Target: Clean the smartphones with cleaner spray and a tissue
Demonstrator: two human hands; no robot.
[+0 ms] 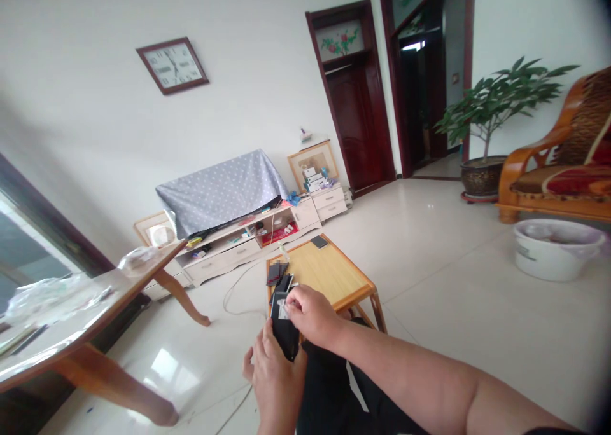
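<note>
My left hand (279, 378) is wrapped round a flat black phone-sized item (285, 336) and holds it tilted above my lap. A pale patch, like a label or sticker, shows near its far end. There the fingertips of my right hand (310, 311) pinch a small whitish, see-through piece (281, 304); its exact kind is too small to tell. Just beyond my hands stands a low wooden table (334, 269). Dark flat items (277, 273) lie along its left edge, partly hidden by one another. A dark phone (319, 241) rests at the table's far end.
On the left is a larger wooden table (143, 271) with plastic bags on it. A cable (229, 301) runs over the tiled floor. A white TV cabinet (243, 252) lines the wall. To the right are a white tub (548, 257), a potted plant (483, 174) and a wooden sofa (529, 161).
</note>
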